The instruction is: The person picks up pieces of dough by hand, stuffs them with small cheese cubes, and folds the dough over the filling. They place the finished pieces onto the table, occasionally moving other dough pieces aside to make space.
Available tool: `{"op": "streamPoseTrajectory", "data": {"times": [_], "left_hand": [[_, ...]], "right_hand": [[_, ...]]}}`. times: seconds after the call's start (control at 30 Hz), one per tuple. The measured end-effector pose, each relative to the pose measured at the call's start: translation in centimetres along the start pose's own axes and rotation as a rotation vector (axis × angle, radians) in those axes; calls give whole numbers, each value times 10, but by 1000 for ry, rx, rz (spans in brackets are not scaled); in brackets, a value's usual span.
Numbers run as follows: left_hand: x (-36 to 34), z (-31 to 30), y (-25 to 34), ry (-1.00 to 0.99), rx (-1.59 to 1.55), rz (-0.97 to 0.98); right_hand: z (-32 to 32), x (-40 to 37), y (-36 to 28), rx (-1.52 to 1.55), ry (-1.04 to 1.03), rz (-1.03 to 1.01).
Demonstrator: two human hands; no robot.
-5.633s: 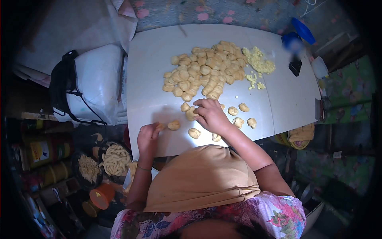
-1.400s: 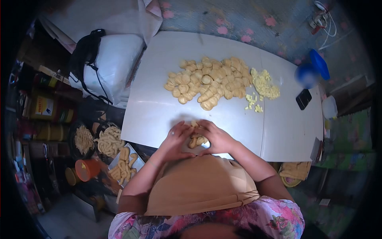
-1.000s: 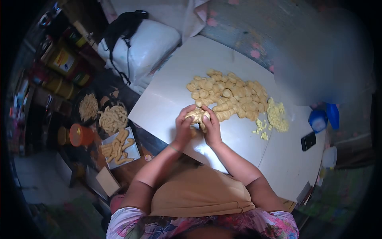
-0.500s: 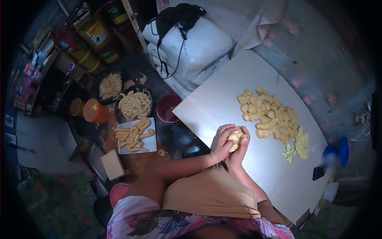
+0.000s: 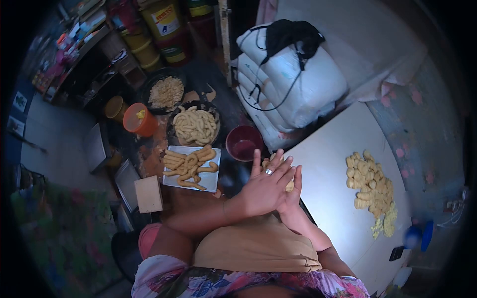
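Observation:
A piece of pale yellow dough point(image 5: 289, 186) is pressed between my palms, mostly covered by the hands. On top lies my left hand point(image 5: 263, 188), its fingers stretched and spread, with a ring on one finger. Beneath and beside it, my right hand point(image 5: 290, 199) supports the dough from the other side. Both hands are held above the left edge of the white tabletop point(image 5: 333, 169). Farther right on that surface sit a cluster of rounded dough pieces point(image 5: 370, 181) and a heap of small yellow crumbs point(image 5: 389, 221).
To the left stand a tray point(image 5: 212, 180) of dough ropes, a bowl of thick dough strips point(image 5: 195, 125), a bowl of small pieces point(image 5: 167, 93), an orange container point(image 5: 140, 120) and a dark red bowl point(image 5: 242, 143). White wrapped bundles point(image 5: 308, 84) stand behind; a phone point(image 5: 396, 253) lies right.
The view has swung left. My left hand has gone from curled around the dough to flat and spread over it. The dough stays between both hands, which now hover nearer the red bowl.

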State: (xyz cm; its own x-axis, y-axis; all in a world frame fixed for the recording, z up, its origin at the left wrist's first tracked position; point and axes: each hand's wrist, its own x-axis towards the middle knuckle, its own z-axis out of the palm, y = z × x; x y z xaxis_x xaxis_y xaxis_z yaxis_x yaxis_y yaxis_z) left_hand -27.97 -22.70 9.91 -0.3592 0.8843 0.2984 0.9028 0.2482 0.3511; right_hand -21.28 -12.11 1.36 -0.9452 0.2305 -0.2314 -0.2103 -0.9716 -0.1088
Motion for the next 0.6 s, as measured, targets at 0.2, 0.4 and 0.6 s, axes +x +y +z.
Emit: {"op": "streamPoseTrajectory", "data": {"times": [0.2, 0.4, 0.6], "left_hand": [[-20, -59, -33, 400, -390, 178], [-40, -121, -56, 620, 417, 566], [-55, -177, -203, 832, 741, -34]], "right_hand": [[89, -4, 28, -1074, -356, -377], [167, -17, 44, -367, -804, 20], [236, 200, 175, -1528, -1129, -1281]]}}
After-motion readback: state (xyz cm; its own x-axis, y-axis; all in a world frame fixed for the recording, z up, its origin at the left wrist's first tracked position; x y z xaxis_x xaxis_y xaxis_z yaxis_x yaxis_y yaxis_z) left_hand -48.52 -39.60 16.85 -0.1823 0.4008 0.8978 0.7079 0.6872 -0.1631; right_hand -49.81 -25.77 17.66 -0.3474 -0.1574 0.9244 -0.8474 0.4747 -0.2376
